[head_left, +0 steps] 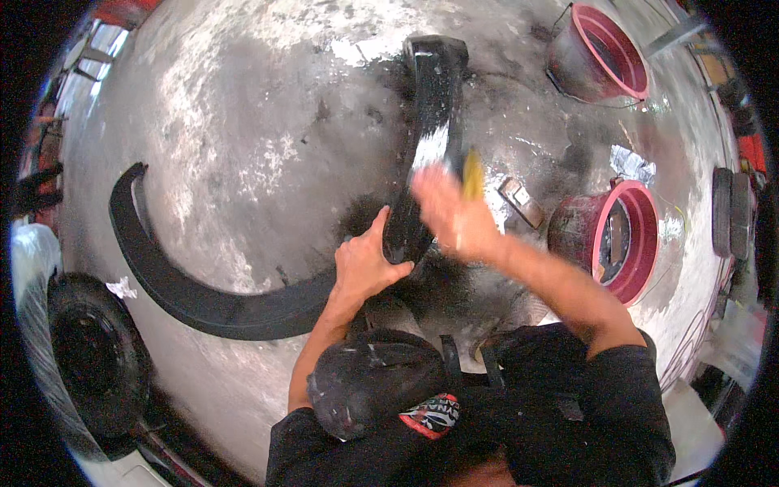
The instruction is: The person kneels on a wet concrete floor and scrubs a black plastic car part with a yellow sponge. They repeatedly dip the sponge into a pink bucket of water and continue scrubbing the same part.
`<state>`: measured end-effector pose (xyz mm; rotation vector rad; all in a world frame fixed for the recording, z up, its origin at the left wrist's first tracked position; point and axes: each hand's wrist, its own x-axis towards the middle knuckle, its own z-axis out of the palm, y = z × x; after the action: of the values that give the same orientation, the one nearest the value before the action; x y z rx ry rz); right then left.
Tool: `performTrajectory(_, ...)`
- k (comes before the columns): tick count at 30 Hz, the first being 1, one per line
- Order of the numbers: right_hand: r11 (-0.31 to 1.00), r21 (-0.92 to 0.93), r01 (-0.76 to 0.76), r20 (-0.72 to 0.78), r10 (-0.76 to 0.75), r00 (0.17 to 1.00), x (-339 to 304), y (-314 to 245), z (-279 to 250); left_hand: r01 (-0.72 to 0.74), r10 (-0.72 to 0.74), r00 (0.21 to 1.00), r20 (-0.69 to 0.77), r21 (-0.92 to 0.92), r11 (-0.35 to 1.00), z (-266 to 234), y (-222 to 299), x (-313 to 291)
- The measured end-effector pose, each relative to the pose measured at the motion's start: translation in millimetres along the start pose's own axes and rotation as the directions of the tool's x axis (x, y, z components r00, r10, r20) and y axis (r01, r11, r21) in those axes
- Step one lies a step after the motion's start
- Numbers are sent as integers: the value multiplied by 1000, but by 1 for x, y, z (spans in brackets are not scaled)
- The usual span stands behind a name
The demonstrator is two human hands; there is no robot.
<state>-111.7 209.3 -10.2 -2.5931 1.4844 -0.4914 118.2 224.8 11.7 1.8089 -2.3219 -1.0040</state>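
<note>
A black curved trim piece (438, 89), like a fender flare, stretches away from me, its surface wet and shiny. My left hand (365, 264) grips its near end, thumb on the near edge and a finger along the left side. My right hand (454, 215) is over its middle, smeared by motion. A blurred yellow thing (473, 174) shows at the right hand's fingers; its kind is unclear. A second curved black trim piece (219, 312) lies on the floor at the left, its right end passing behind my left wrist.
Two dark-red tubs (613, 49) (641, 264) are at the right, the nearer tub holding liquid. Between them and the trim lies a small block (521, 203). Crumpled silvery wrap (633, 165) is nearby. A tyre (93, 357) stands at the left beside crumpled white paper (122, 287).
</note>
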Motion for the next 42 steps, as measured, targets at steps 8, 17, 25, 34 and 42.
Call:
performTrajectory(8, 994, 90, -65, -51, 70, 996, 32, 7, -7, 9, -8, 1000, -16, 30, 1000, 4, 3, 2)
performTrajectory(17, 979, 120, -167, -189, 188, 964, 60, 57, -1, 60, -64, 995, 75, 53, 997, 2, 13, 6)
performTrajectory(25, 995, -5, -100, -212, 97, 972, 53, 57, -4, 11, -11, 1000, 9, 29, 1000, 14, 6, 9)
performTrajectory(34, 980, 156, 122, -154, -98, 983, 11, 28, 15, 44, -45, 998, 32, 14, 999, -1, 8, 9)
performTrajectory(42, 977, 161, 141, -75, -130, 989, -36, -8, 9, 41, -41, 999, 28, 1, 999, 7, 6, 6)
